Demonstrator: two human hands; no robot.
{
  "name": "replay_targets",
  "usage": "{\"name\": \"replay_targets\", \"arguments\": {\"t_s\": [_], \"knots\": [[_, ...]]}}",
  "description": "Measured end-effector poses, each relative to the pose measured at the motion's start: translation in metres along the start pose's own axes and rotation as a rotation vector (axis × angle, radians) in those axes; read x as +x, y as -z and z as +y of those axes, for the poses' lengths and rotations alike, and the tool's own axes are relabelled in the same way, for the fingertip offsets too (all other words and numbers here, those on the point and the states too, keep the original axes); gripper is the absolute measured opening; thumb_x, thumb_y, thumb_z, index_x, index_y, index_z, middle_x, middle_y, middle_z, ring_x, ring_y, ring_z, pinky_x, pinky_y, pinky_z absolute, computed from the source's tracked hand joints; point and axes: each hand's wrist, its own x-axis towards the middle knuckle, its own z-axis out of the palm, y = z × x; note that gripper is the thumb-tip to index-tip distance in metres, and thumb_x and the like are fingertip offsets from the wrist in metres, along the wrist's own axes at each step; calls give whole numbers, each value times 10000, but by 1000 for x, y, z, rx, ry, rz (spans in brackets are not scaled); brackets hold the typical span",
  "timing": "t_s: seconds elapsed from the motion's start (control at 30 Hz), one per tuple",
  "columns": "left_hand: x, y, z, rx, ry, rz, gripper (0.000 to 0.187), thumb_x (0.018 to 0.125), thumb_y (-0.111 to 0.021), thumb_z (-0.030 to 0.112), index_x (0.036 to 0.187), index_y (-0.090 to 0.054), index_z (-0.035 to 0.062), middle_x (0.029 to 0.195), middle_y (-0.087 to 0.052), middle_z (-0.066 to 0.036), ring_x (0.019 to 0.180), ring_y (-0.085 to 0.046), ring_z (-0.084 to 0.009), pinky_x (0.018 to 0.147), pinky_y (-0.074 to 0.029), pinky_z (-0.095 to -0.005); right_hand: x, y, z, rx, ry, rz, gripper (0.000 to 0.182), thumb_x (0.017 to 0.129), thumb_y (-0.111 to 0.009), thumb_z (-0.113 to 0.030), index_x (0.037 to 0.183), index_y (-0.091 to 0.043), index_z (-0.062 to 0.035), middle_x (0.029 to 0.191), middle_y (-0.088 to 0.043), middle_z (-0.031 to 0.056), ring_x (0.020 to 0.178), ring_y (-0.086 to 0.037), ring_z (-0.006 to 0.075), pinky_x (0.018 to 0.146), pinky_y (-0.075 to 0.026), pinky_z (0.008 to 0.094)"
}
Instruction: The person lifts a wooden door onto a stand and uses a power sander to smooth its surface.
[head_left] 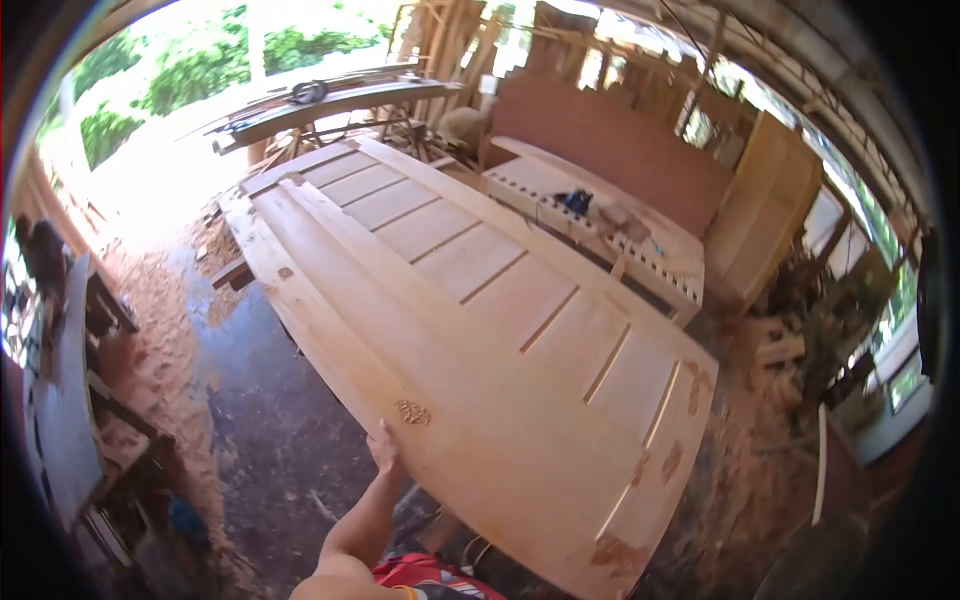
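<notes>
A large wooden door (450, 345) with grooved panels lies flat at waist height in front of me. My left hand (383, 445) grips its near long edge, thumb uppermost; the fingers underneath are mostly hidden. Just beyond the thumb, a small rough patch that looks like wood shavings (413, 412) sits on the surface. Brown patches (671, 461) mark the door's right end. A long pale board (325, 207) seems to lie along the far left part of the door. My right hand is out of view.
Behind the door stands a slotted wooden bench (530, 190) with a blue power tool (577, 201) on it. Long stock rests on a rack (340, 105) at the back. Sawdust (150, 330) covers the left floor. Scrap wood (780, 345) lies at right.
</notes>
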Motion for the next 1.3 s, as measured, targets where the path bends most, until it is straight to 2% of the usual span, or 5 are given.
{"name": "replay_targets", "arguments": {"t_s": [0.13, 0.4, 0.47, 0.87, 1.3], "knots": [[-33, 17, -17, -394, 313, -128, 793, 926, -680, 586, 1339, -578, -83, 1276, -680, -272, 1135, -692, -402, 973, -546, -452, 16, -1, -29, -30, 11, -47, 725, 947, -636, -632, 1347, -607, -28, 1107, -714, 98, 924, -694, 270, 738, -546, 416], [-10, -40, -12, -388, 258, -80, 838, 878, -704, 634, 1281, -623, -97, 1219, -704, -285, 1111, -701, -424, 963, -547, -506, 52, -9, -63, 121, 148, -143, 694, 976, -617, -599, 1304, -632, 12, 999, -737, 134, 816, -713, 262, 584, -553, 399], [-4, -65, -19, -310, 272, -39, 842, 870, -703, 645, 1282, -631, -86, 1211, -708, -285, 1118, -698, -428, 970, -543, -518, 23, -7, -105, -102, -52, -237, 844, 868, -603, -789, 1371, -600, -112, 1099, -688, 72, 860, -671, 224, 648, -513, 395], [9, -79, -44, -370, 104, -200, 953, 831, -743, 654, 1390, -477, -70, 1357, -603, -334, 1292, -590, -443, 1081, -474, -488, 89, -35, -80, -120, -134, -263, 903, 826, -570, -854, 1435, -518, -190, 1213, -659, 70, 994, -648, 291, 712, -498, 471], [35, -39, -37, -593, -71, -277, 635, 964, -731, 437, 1275, -596, -99, 1110, -735, -189, 950, -728, -277, 826, -587, -393, 63, -34, -11, -209, -62, -105, 917, 890, -559, -787, 1522, -443, -132, 1373, -605, 114, 1081, -663, 330, 829, -541, 540]]}}
